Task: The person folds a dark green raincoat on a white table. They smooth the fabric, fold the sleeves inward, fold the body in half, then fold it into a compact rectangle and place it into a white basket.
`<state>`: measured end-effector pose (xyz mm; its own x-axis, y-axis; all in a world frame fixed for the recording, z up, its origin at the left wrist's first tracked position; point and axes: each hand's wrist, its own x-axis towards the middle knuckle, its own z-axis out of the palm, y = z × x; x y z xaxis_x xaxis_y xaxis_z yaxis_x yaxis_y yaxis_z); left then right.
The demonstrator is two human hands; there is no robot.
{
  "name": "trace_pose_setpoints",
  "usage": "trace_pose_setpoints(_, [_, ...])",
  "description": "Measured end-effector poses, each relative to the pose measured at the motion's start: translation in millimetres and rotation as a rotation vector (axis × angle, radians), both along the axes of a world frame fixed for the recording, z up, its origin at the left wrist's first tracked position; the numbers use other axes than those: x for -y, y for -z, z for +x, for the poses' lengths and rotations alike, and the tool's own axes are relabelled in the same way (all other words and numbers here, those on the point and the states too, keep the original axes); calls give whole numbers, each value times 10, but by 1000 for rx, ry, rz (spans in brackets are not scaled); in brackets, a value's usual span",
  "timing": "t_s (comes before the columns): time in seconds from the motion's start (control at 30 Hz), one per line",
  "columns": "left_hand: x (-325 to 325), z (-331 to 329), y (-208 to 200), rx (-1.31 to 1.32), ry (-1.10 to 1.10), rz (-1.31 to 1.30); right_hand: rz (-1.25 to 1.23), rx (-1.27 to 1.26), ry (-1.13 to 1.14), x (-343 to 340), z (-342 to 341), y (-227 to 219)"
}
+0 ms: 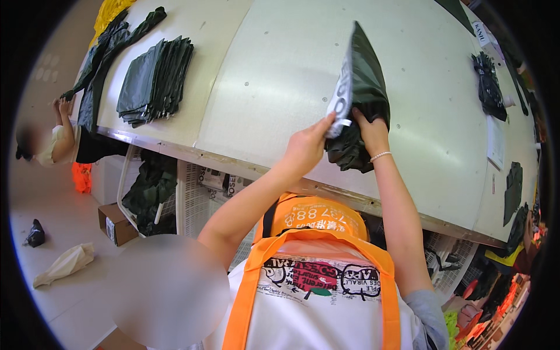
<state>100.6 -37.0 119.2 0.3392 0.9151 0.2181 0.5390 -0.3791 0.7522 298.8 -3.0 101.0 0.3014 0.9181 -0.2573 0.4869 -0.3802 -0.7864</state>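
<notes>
- While the left hand (306, 146) pinches the white side (343, 87) of the green piece (371, 73), the right hand (375, 134) grasps its dark side, thumb on top; the right's other fingers are hidden.
- The green piece is held between the hands over the near part of the table (274, 76), its pointed end away from the person; whether that end touches the table cannot be told.
- The step in hand looks like opening or arranging the piece: its crumpled part (348, 154) hangs loose by the hands.
- The next move probably calls for a firm left pinch while the right hand tucks or smooths the crumpled part.
- A stack (154, 81) of similar dark pieces lies on the table, well apart to the left.
</notes>
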Motion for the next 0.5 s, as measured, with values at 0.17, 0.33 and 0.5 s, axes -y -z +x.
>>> trace_pose_setpoints(0.17, [357,-102,180,-15,38,62,218,451,-333,-95,239,344])
trace_pose_setpoints(0.33, [354,-64,802,528,-231,-248,364,302,-110,-166,-165,306])
trace_pose_setpoints(0.5, [21,-153,1205,699,-200,-770,-209,153,-257,-328,-307,-72])
